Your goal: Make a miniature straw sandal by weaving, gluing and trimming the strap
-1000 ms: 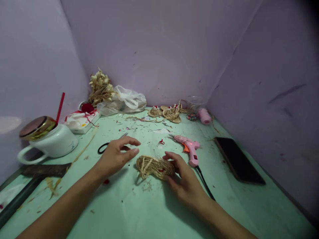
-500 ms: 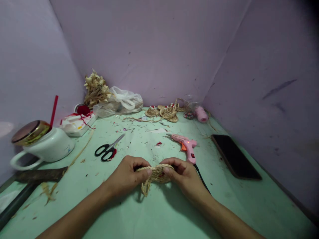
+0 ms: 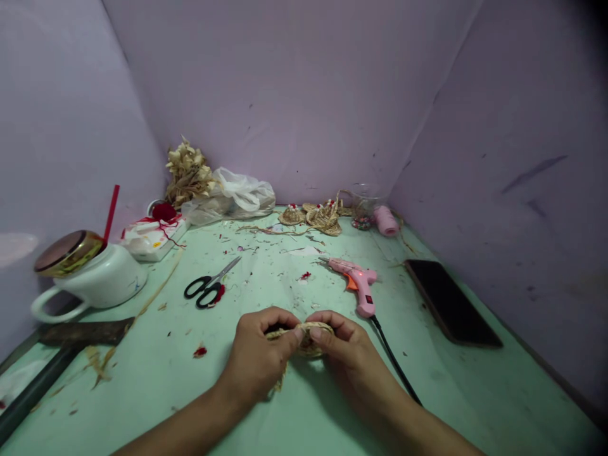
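A small woven straw piece point(image 3: 308, 335) sits between both hands low in the middle of the green table point(image 3: 285, 411). My left hand point(image 3: 259, 358) pinches its left side with curled fingers. My right hand point(image 3: 344, 354) grips its right side, thumb pressed on the top edge. The two thumbs almost meet over the piece, and most of it is hidden behind my fingers. A loose straw end hangs below my left hand.
Black-handled scissors point(image 3: 208, 289) lie left of the hands, a pink glue gun point(image 3: 357, 282) with its cord to the right, a dark phone point(image 3: 451, 301) further right. A white mug point(image 3: 90, 275), straw bundles point(image 3: 189, 171), a plastic bag point(image 3: 235, 196) and finished woven pieces point(image 3: 319, 215) line the back.
My left hand left the scissors and came to the straw piece. Both hands closed on it and drew it nearer, tightening together over it.
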The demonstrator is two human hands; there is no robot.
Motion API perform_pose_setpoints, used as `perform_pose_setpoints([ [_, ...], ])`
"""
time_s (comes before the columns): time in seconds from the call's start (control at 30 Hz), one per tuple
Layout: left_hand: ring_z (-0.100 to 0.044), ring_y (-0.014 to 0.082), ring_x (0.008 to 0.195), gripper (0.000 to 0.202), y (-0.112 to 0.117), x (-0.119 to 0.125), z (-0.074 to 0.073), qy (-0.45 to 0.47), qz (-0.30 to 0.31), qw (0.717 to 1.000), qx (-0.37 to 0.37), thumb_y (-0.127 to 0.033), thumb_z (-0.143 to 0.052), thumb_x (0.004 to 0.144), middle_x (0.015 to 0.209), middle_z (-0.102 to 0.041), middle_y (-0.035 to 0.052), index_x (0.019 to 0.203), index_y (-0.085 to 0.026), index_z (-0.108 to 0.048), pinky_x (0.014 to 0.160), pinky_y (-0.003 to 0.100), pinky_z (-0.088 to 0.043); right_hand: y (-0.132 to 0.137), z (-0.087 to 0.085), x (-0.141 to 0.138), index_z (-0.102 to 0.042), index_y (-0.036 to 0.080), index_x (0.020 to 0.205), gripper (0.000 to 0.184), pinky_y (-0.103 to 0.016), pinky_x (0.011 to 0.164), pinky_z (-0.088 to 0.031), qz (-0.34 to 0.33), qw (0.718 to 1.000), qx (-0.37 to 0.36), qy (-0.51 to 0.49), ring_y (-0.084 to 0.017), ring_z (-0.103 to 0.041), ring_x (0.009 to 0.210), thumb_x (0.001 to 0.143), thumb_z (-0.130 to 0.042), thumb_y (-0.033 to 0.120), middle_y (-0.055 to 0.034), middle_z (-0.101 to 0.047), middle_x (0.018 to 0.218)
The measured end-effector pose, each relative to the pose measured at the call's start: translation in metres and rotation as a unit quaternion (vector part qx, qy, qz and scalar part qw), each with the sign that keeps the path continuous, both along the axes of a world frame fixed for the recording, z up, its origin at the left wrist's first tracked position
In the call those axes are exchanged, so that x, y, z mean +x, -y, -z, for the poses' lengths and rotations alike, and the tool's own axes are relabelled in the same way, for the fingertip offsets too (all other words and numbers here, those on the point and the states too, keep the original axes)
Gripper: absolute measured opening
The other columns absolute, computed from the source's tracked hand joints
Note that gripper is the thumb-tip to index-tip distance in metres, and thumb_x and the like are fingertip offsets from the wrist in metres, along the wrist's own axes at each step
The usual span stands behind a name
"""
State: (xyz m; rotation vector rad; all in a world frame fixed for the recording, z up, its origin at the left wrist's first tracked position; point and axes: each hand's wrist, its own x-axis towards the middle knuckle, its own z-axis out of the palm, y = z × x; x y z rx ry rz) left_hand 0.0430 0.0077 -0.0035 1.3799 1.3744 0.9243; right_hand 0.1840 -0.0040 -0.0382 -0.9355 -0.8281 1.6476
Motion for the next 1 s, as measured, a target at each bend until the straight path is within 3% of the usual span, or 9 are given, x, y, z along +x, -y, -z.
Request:
perform_pose_setpoints([
  [0.2, -0.053, 0.0158, 0.056, 0.016, 0.003, 0.003, 0.004, -0.01, -0.01, 1.0, 0.018, -0.031, -0.061, 0.06, 0.056, -0.061, 0.0025, 0.06, -0.015, -0.063, 0.052, 0.025, -0.043, 0.001, 0.0, -0.002, -0.065, 0.014, 0.072, 0.013, -0.027, 0.064, -0.038, 0.02, 0.999, -0.028, -0.041, -0.013, -0.054, 0.062, 0.063, -0.072, 0.02, -0.0019, -0.063, 0.063],
  [0.57, -0.055, 0.0152, 0.061, 0.013, 0.006, 0.004, 0.006, -0.084, 0.048, 0.99, 0.098, -0.027, -0.057, 0.071, 0.065, -0.063, 0.0024, 0.068, -0.017, -0.064, 0.058, 0.024, -0.043, 0.002, -0.001, -0.002, -0.067, 0.014, 0.067, 0.01, -0.026, 0.059, -0.037, 0.056, 0.998, -0.029, -0.018, -0.012, -0.053, 0.056, 0.058, -0.07, 0.016, -0.0002, -0.062, 0.057],
  [0.67, -0.055, 0.0152, 0.061, 0.013, 0.004, 0.001, 0.004, -0.093, 0.046, 0.99, 0.093, -0.027, -0.057, 0.071, 0.065, -0.063, 0.0026, 0.068, -0.017, -0.064, 0.059, 0.025, -0.043, 0.0, -0.002, 0.001, -0.068, 0.015, 0.072, 0.015, -0.027, 0.062, -0.04, 0.03, 0.999, -0.016, 0.01, -0.013, -0.056, 0.06, 0.06, -0.073, 0.022, -0.0016, -0.065, 0.062],
  [0.83, -0.054, 0.0157, 0.059, 0.015, -0.002, -0.006, -0.002, -0.067, 0.016, 0.995, 0.075, -0.03, -0.058, 0.068, 0.062, -0.063, 0.0031, 0.067, -0.016, -0.064, 0.055, 0.025, -0.043, -0.003, -0.009, 0.004, -0.066, 0.016, 0.093, 0.039, -0.035, 0.074, -0.044, 0.017, 0.996, 0.034, 0.077, -0.021, -0.061, 0.079, 0.058, -0.077, 0.031, -0.0077, -0.069, 0.086],
  [1.0, -0.053, 0.0156, 0.057, 0.02, -0.006, -0.011, -0.002, -0.025, 0.014, 0.999, 0.039, -0.034, -0.058, 0.066, 0.059, -0.062, 0.0036, 0.065, -0.015, -0.063, 0.053, 0.026, -0.042, -0.01, -0.019, 0.013, -0.067, 0.018, 0.081, 0.029, -0.035, 0.07, -0.046, 0.074, 0.979, 0.062, 0.177, -0.022, -0.062, 0.076, 0.059, -0.074, 0.036, -0.0078, -0.069, 0.084],
])
